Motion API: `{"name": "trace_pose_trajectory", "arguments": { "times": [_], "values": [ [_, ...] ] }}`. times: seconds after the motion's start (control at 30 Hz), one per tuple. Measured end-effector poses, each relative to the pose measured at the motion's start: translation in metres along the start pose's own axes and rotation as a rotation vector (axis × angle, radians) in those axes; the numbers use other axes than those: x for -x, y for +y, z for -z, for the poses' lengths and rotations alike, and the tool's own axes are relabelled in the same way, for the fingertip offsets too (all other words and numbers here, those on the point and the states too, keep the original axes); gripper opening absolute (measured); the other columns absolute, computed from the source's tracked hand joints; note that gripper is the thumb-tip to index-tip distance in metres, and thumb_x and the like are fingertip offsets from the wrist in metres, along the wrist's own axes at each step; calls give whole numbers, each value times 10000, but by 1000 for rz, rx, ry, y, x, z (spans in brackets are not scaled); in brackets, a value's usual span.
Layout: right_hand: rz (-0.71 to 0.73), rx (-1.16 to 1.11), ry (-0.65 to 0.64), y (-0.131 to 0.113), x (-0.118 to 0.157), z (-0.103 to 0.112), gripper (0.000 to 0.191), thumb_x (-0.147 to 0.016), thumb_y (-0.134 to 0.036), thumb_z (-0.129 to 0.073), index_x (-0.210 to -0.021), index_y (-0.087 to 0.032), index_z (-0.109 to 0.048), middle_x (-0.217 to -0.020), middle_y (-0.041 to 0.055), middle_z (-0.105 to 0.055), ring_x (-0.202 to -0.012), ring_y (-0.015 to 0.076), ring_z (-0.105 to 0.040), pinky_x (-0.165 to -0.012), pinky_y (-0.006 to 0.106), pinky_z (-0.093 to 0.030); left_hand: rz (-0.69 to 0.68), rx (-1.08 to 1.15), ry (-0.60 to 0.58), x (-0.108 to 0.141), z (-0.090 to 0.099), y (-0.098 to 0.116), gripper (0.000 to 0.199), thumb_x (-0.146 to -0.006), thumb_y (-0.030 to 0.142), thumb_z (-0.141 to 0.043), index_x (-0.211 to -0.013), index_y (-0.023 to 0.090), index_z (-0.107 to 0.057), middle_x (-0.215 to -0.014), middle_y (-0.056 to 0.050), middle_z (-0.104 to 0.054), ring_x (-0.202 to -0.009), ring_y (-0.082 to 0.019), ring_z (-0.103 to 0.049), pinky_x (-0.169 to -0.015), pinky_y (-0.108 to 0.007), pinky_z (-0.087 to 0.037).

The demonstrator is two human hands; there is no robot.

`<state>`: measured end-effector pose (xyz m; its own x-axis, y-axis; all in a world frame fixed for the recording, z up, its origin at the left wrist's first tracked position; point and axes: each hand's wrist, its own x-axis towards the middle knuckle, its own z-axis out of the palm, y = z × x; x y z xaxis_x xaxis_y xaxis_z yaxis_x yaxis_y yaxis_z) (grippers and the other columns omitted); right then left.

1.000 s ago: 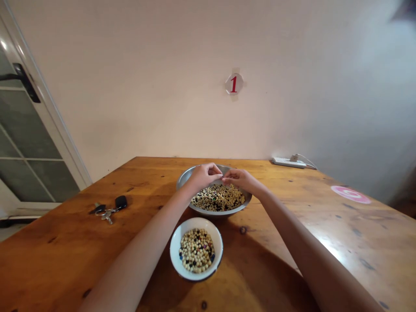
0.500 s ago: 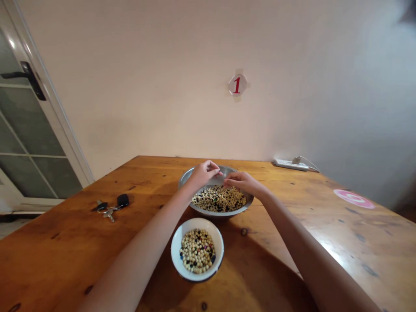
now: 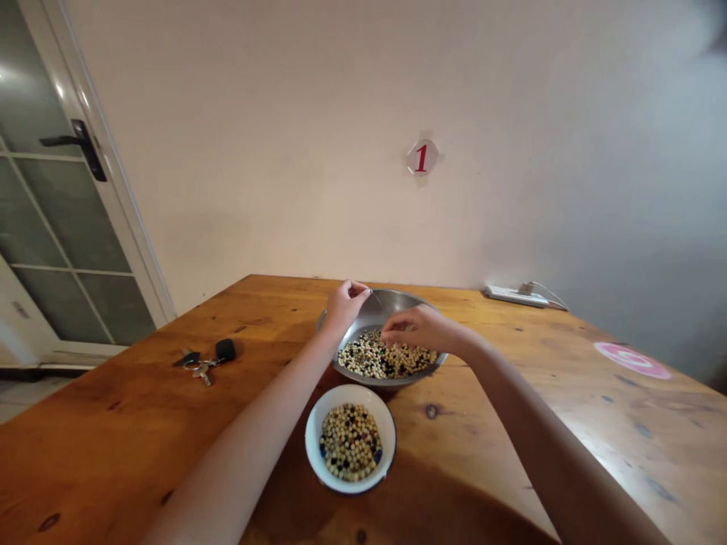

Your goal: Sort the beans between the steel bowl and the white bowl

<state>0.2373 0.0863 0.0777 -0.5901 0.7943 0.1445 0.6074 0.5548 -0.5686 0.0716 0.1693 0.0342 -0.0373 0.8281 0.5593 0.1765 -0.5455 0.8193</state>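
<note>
1. The left hand (image 3: 342,309) was raised over the far left part of the metal bowl's rim, its thumb and forefinger pinched together on a thin strand (image 3: 377,298). The strand was faint, and its full length could not be made out.
2. The right hand (image 3: 425,329) reached in over the right side of the bowl, palm down with fingers curled and partly open. Its fingertips were at the beads; whether they held one could not be told.
3. The metal bowl (image 3: 391,304) stood on the table beneath both hands. Small round beads (image 3: 378,362), mostly pale cream with many black ones, covered its bottom.
4. The white bowl (image 3: 313,439), dark at the rim, stood just in front of the metal one, nearer the person. It held a smaller heap (image 3: 351,446) of mostly cream beads mixed with black and a few blue ones.
5. A bunch of keys (image 3: 202,371) with a black fob (image 3: 226,349) lay to the left on the wooden table (image 3: 113,439).
6. At the table's far edge, right of the metal bowl, lay a white power strip (image 3: 516,296) with a plug in it. A pink round sticker (image 3: 631,359) was nearer the right edge.
7. Behind, a red "1" sign (image 3: 422,158) was taped to the wall (image 3: 273,151), and a glazed door (image 3: 73,204) stood at the left.
</note>
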Motion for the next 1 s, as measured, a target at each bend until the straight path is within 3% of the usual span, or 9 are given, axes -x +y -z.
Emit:
{"name": "trace_pose_trajectory", "arguments": {
  "times": [0.17, 0.3, 0.43, 0.7, 0.8, 0.93, 1.0],
  "values": [
    [138, 99, -155, -39, 4, -10, 158, -770, -310, -538, -785, -212, -661, -720, -8, -661, -618, 96, -559, -561, 206, -407, -31, -5, -13, 5, -1, 9, 76, -711, 221, -574, -722, 146, -565, -735, -51, -612, -720, -143, -569, -710, -273, -428],
    [155, 84, -370, -50, 6, -19, 176, -780, -313, -521, -841, -214, -653, -714, -14, -660, -602, 91, -573, -549, 189, -407, -24, -6, -10, 5, 0, 9, 80, -710, 228, -571, -728, 150, -564, -749, -48, -615, -728, -144, -571, -716, -275, -426],
    [221, 144, -382, -50, 4, -27, 157, -763, -283, -540, -847, -228, -660, -778, -20, -668, -652, 91, -568, -565, 184, -387, -25, 2, -5, 4, 0, 7, 83, -703, 225, -578, -726, 147, -563, -746, -49, -615, -722, -141, -572, -719, -273, -428],
    [175, 125, -394, -51, 1, -29, 224, -772, -386, -529, -837, -228, -674, -734, -22, -656, -625, 91, -545, -538, 192, -370, -37, 6, 0, 5, 1, 11, 75, -708, 222, -570, -737, 153, -565, -787, -55, -623, -752, -145, -571, -731, -275, -422],
    [105, 145, -199, -33, -4, -23, 247, -792, -411, -493, -812, -237, -667, -735, -19, -660, -615, 100, -535, -535, 214, -366, -25, 27, -11, 5, 1, 12, 78, -704, 225, -573, -729, 152, -565, -774, -53, -618, -744, -147, -565, -728, -279, -421],
    [-159, 315, 407, 10, -10, -9, 336, -792, -478, -456, -838, -196, -634, -692, 36, -633, -595, 151, -532, -502, 266, -348, 6, 51, -79, 6, 1, 14, 79, -685, 229, -589, -705, 153, -579, -753, -52, -608, -737, -153, -550, -737, -294, -415],
    [-153, 221, 497, 29, -13, -6, 317, -787, -446, -480, -935, -194, -601, -801, 52, -648, -692, 163, -572, -556, 265, -394, 1, 82, -198, 7, -1, 16, 80, -661, 229, -612, -684, 157, -585, -761, -46, -604, -754, -155, -548, -754, -299, -411]
  ]
}}
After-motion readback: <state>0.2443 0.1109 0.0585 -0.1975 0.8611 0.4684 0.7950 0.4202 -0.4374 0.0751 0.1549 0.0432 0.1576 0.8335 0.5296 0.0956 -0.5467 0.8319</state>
